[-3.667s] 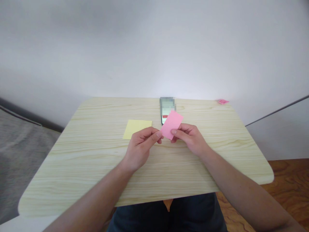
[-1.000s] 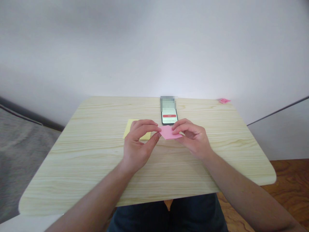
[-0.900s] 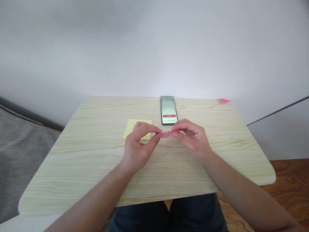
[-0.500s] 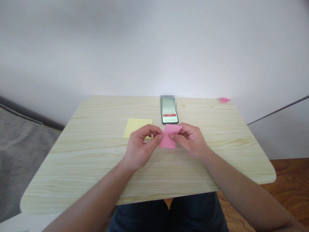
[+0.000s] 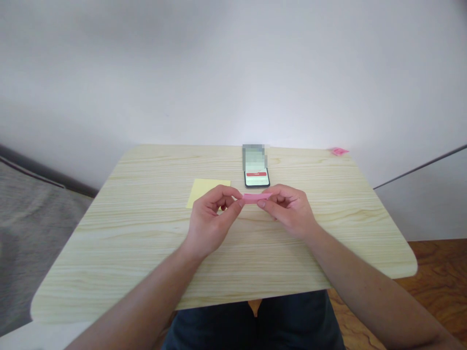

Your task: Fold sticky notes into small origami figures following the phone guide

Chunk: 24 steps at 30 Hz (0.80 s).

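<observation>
Pink paper (image 5: 252,198): pinched by left hand (image 5: 211,221) and right hand (image 5: 292,210). Yellow paper (image 5: 204,189): partly behind left hand. Phone (image 5: 257,178): beyond both hands.

Held paper (image 5: 252,198) before phone (image 5: 257,179), perhaps above table (image 5: 255,262)

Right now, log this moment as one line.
left hand: pinching pink paper; right hand: pinching it too; yellow paper: on table; smartphone: on table, screen lit

Shows as pink paper (image 5: 251,198), apparently folded, seen as a narrow strip, running roughly level, pinched between left fingers (image 5: 234,209) and right fingers (image 5: 272,206).
</observation>
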Each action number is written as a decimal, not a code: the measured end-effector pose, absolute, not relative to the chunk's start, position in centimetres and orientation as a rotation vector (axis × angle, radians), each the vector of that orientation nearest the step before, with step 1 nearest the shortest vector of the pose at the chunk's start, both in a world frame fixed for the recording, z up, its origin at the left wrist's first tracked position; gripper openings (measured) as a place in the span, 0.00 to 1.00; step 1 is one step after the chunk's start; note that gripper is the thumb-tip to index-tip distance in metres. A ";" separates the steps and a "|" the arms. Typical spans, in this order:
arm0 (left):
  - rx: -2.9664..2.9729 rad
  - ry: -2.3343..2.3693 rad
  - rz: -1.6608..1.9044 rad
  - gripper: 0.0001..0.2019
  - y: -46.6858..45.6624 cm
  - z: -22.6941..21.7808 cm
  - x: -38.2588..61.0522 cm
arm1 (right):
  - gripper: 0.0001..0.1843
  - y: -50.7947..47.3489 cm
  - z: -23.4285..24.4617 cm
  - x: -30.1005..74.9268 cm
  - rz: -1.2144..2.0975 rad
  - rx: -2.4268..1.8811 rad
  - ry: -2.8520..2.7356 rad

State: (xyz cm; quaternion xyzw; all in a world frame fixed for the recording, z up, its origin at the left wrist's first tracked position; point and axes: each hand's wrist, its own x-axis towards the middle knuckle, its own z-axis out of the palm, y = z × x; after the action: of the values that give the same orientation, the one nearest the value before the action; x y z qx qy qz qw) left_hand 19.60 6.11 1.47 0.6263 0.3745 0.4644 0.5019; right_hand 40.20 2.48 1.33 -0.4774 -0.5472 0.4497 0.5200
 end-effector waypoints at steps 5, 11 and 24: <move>1.548 0.859 1.167 0.06 5.8 1.5 19.7 | 0.10 2.3 1.5 40.1 1.127 -1.059 -1.283; 1.545 0.813 1.204 0.08 6.0 1.2 19.6 | 0.08 2.3 1.4 40.3 1.004 -1.067 -1.355; 1.563 0.715 1.168 0.07 6.0 1.5 19.4 | 0.10 2.5 1.1 40.4 1.049 -1.029 -1.277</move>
State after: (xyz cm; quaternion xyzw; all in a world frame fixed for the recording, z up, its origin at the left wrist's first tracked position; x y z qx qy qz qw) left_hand 19.43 6.01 1.47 0.6482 0.2966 0.4844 0.5072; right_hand 40.45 2.53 1.07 -0.4369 -0.5423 0.4455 0.5626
